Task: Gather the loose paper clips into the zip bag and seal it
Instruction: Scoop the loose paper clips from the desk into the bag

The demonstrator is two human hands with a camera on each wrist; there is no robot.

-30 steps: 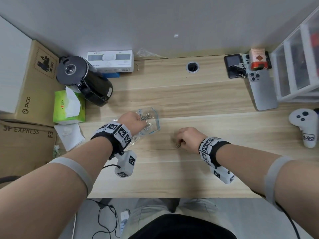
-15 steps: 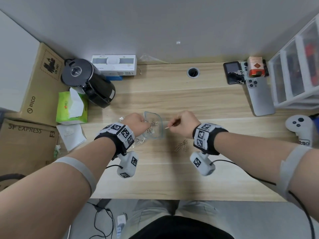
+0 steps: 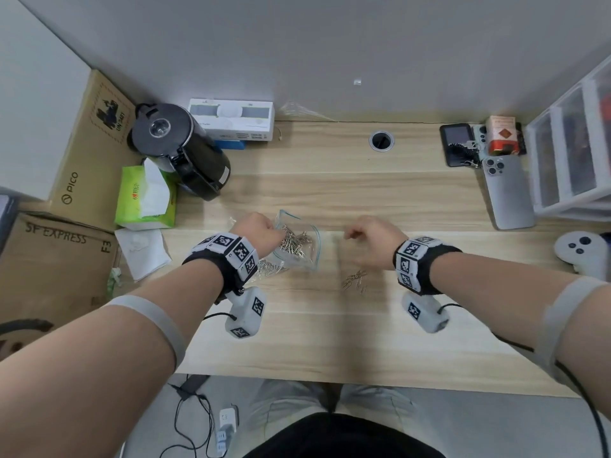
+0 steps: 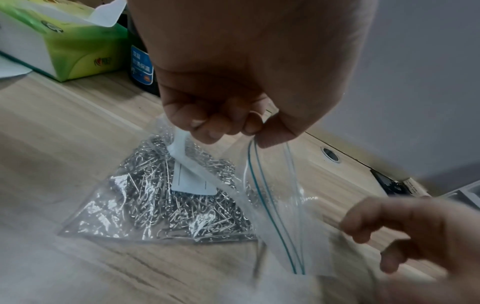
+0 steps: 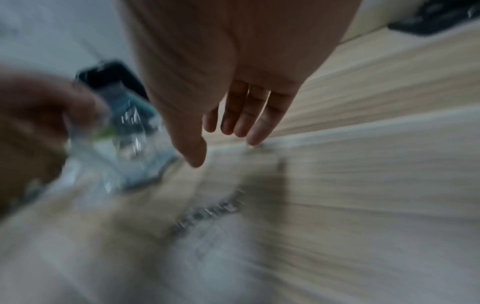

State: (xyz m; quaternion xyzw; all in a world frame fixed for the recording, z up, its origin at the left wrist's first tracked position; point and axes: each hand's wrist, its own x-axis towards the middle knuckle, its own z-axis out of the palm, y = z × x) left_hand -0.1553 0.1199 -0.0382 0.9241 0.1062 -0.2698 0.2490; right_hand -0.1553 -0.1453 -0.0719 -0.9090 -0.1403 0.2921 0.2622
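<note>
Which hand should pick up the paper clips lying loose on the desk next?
Probably the right hand: it is empty, just beyond the loose silver paper clips. The left hand pinches the clear zip bag open.

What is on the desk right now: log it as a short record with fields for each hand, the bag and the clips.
left hand: pinches the top edge of the zip bag, holding its mouth up
right hand: fingers straight, holding nothing, beside the bag's mouth
zip bag: clear, green zip lines, unsealed, bottom resting on the desk
clips in bag: a large pile
loose clips: small cluster on the desk, below the right hand
</note>
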